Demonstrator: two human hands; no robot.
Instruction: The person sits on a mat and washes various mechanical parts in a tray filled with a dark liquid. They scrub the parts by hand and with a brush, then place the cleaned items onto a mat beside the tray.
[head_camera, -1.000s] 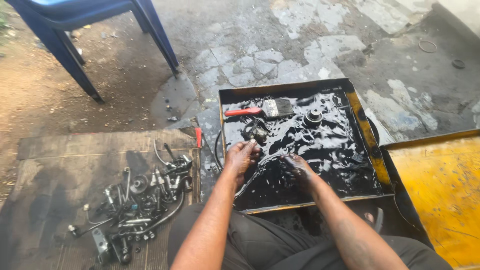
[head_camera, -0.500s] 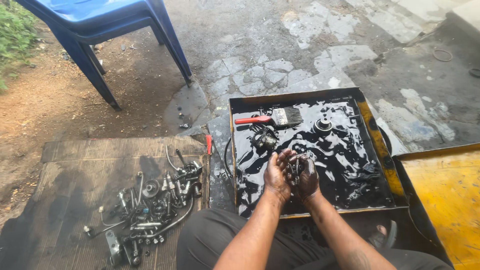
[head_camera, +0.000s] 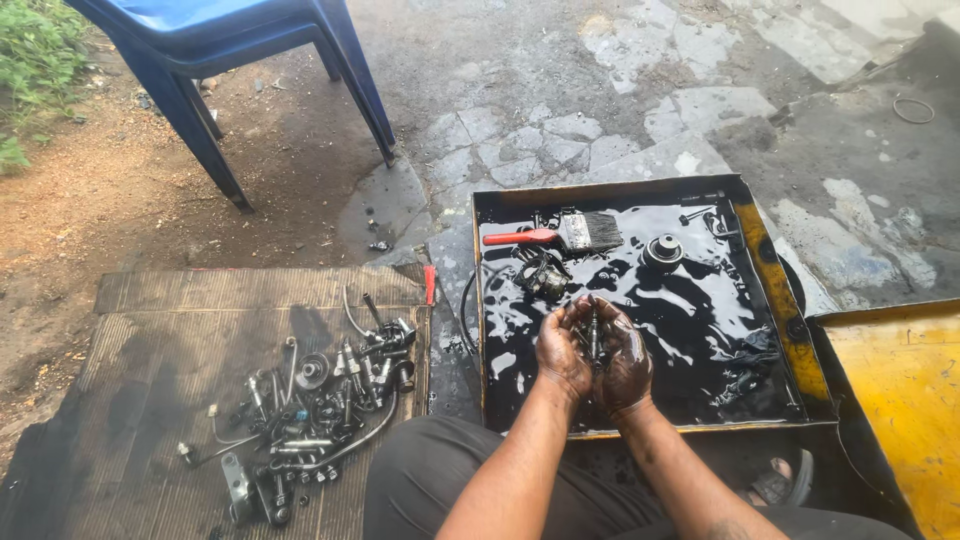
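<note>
Both oily hands have lifted off the black liquid in the tray (head_camera: 780, 300) — left hand (head_camera: 562, 350) and right hand (head_camera: 625, 362) cupped together around a small metal bolt (head_camera: 594, 335), brush (head_camera: 560, 235) lying beyond.

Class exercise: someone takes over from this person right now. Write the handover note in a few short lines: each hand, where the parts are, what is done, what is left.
Left hand and right hand: cupped together over the tray, oily, holding a small metal part between them.
Tray: holds black liquid, a red-handled brush, a round part and other pieces.
Done: a pile of metal parts lies on the mat to the left.
Left: the part in hand and the pieces in the tray.
</note>
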